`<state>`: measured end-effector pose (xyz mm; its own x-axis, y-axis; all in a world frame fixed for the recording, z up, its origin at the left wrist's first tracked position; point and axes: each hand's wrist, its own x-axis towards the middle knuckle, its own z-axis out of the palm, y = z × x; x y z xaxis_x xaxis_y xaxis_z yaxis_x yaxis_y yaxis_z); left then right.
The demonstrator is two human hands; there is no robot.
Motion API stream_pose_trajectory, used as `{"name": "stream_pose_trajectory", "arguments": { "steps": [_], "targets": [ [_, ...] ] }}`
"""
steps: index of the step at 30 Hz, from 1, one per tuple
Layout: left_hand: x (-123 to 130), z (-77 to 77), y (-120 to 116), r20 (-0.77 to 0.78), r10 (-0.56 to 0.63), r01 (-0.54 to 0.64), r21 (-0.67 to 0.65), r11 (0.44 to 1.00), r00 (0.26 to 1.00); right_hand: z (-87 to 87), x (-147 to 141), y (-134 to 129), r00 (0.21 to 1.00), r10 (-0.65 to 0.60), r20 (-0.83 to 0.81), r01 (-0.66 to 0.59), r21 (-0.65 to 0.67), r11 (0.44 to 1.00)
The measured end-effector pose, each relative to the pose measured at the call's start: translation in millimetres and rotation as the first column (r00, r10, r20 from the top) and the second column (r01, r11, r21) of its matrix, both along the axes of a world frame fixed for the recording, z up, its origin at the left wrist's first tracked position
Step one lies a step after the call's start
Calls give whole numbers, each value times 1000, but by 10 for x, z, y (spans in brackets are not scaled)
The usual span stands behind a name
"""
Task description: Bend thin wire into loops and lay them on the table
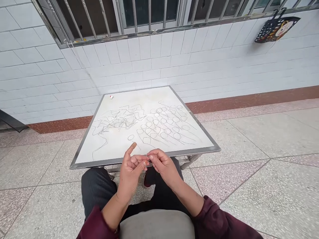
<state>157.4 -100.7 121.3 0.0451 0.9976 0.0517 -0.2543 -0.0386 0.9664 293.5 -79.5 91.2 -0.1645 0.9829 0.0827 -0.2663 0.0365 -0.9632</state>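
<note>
White, grey-edged surface (119,149) bearing tangled wires (119,119) (left), looped wires (161,124) (right) and a small white object (111,97) (far-left corner).

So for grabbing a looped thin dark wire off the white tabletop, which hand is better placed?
Right, I'd say: the right hand sits in line with most of the looped wires, while the left hand is nearer the zigzag dark wires. Both hands pinch a thin strand, so the right would need freeing.
</note>
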Motion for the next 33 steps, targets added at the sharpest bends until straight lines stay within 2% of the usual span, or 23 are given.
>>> {"name": "stream_pose_trajectory", "arguments": {
  "steps": [5, 9, 14, 19, 23, 27, 29, 33],
  "targets": [
    [54, -5, -146, 43, -74, 74, -10, 997, 996, 22, 19, -134, 984, -162, 74, 157, 71, 985],
    [28, -30, -258, 33, -8, 9, -12, 1000, 999, -3, -100, -199, 944, -285, 163, 253, 192, 948],
    [-52, -83, -352, 53, 139, -139, 3, 990, 989, -59, -282, -256, 927, -312, 209, 225, 358, 906],
    [-138, -86, -442, 123, 183, -184, -4, 983, 975, -37, -390, -296, 915, -303, 265, 190, 377, 907],
    [-249, -65, -485, 171, 197, -194, -37, 980, 965, -29, -496, -297, 942, -216, 256, 125, 331, 935],
    [-416, -94, -439, 237, 168, -149, -93, 984, 957, -60, -632, -244, 991, 14, 134, -36, 171, 985],
    [-501, -128, -392, 278, 164, -130, -138, 982, 946, -82, -695, -213, 992, 110, 53, -114, 74, 991],
    [-624, -188, -324, 343, 151, -92, -182, 979, 927, -108, -777, -192, 988, 157, 0, -157, 10, 988]
  ]
}}
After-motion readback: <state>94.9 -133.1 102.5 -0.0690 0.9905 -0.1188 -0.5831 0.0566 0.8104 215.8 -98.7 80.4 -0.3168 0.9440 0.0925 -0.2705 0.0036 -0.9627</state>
